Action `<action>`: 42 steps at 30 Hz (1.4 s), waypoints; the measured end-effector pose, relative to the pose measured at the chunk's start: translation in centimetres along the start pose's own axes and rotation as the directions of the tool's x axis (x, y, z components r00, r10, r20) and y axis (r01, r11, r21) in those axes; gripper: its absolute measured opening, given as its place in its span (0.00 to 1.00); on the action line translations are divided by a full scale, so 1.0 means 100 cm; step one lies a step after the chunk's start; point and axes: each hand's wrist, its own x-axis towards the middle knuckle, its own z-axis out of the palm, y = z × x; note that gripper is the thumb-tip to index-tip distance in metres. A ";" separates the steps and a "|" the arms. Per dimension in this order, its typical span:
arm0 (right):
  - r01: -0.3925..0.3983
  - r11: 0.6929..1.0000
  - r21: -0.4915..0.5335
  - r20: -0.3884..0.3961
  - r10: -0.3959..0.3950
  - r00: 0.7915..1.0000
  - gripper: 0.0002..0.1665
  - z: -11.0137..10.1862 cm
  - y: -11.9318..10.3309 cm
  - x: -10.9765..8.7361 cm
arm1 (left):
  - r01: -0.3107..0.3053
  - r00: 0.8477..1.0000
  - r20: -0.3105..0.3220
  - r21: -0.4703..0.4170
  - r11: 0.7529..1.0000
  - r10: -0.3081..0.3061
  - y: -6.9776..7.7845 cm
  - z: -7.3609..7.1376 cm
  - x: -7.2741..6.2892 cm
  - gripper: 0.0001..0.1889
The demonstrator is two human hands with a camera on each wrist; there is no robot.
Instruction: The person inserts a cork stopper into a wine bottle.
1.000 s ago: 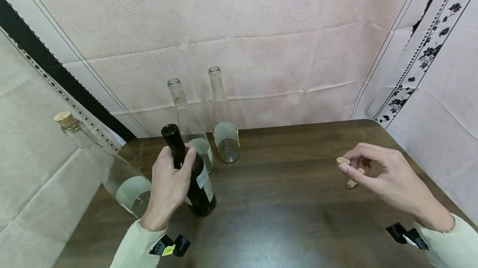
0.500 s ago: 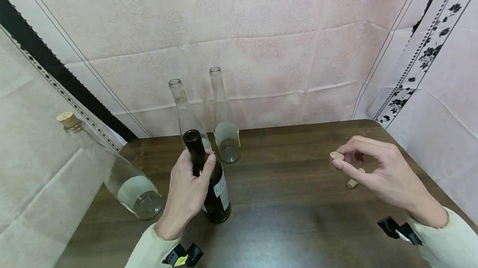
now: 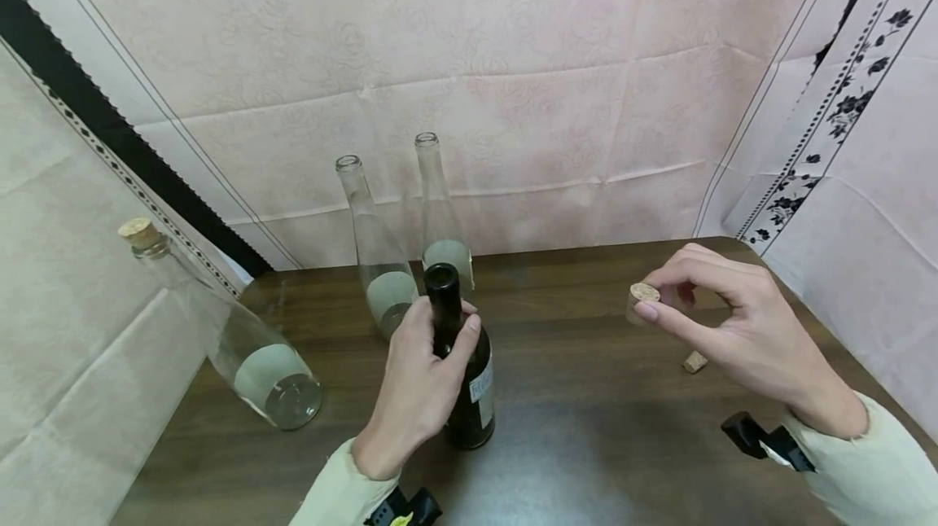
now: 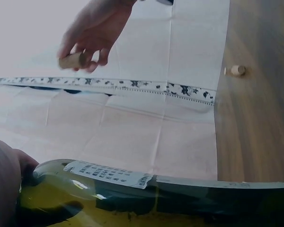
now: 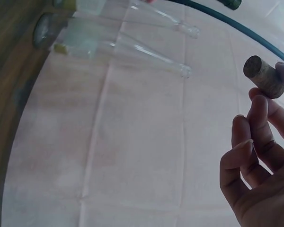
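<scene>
My left hand (image 3: 418, 387) grips a dark green wine bottle (image 3: 475, 400) at its shoulder, just below the open neck. The bottle leans slightly, its base at the tabletop; whether it touches the wood I cannot tell. Its white label (image 4: 113, 174) shows in the left wrist view. Off to the right, my right hand (image 3: 743, 322) pinches a cork (image 5: 264, 77) between thumb and index finger, above the table and apart from the bottle. Beneath that hand, a smaller cork (image 3: 694, 361) lies on the wood.
Two clear uncorked bottles, one nearer (image 3: 388, 290) and one farther (image 3: 444, 253), stand behind the dark one. A clear bottle with a cork in its mouth (image 3: 256, 363) is at the left. Patterned cloth (image 3: 557, 103) hangs along the back of the brown table (image 3: 586, 428).
My left hand has brought the wine bottle rightward and a little nearer. My right hand, still pinching the cork, has moved left and slightly up.
</scene>
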 end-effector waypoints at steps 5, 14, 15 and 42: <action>0.017 0.998 0.065 -0.020 -0.016 1.000 0.21 0.006 -0.009 0.010 | -0.023 0.999 0.024 -0.012 1.000 0.023 0.007 0.010 -0.001 0.04; 0.016 0.973 0.231 -0.060 -0.002 0.998 0.18 0.021 -0.023 0.027 | -0.058 0.996 0.066 -0.015 0.998 0.059 0.017 0.025 -0.003 0.04; 0.014 0.973 0.230 -0.057 -0.001 0.998 0.18 0.023 -0.025 0.029 | -0.063 0.995 0.074 -0.019 0.998 0.064 0.018 0.027 -0.003 0.04; 0.000 0.986 0.164 0.050 -0.009 0.999 0.17 0.034 -0.049 0.059 | -0.141 0.959 0.235 -0.085 0.986 0.157 0.037 0.058 -0.010 0.05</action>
